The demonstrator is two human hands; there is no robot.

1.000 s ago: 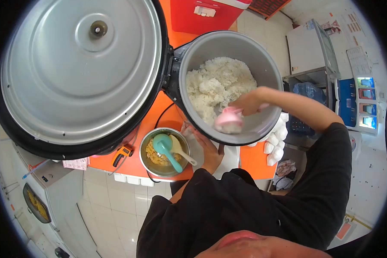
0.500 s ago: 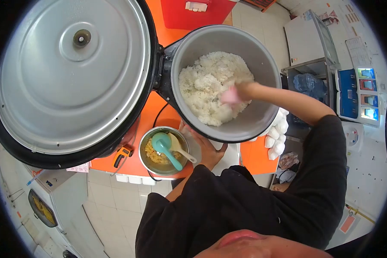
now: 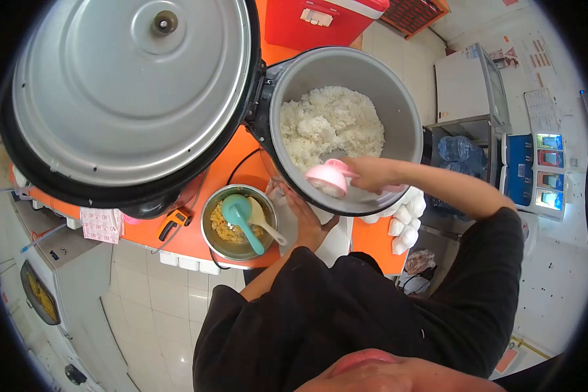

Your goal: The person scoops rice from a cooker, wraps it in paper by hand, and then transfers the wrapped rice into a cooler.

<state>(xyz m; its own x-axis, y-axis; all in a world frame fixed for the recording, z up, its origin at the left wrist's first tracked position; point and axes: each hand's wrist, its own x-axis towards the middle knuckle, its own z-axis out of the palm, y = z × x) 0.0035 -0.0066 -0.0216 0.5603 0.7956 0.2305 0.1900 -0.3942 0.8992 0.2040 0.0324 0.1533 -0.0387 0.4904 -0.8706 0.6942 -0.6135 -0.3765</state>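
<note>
The pink scoop [image 3: 324,172], with rice [image 3: 332,190] inside, is within the near part of the cooker pot [image 3: 400,108]. The right hand [image 3: 370,175] holds it, forearm extended from the right. The left hand [image 3: 312,222] reaches the pot's near side, thumb apart; its grip I cannot tell. Print on the left paper sheet [image 3: 102,225] is too small to read.

head-worn fisheye view, dark rounded corners, looks forward and steeply down past the wearer's black shirt [image 3: 346,313] at bottom, orange desk [image 3: 372,242] and rice cooker [image 3: 400,121] close below, floor [image 3: 163,291] and white wall [image 3: 549,268] farther off.
</note>
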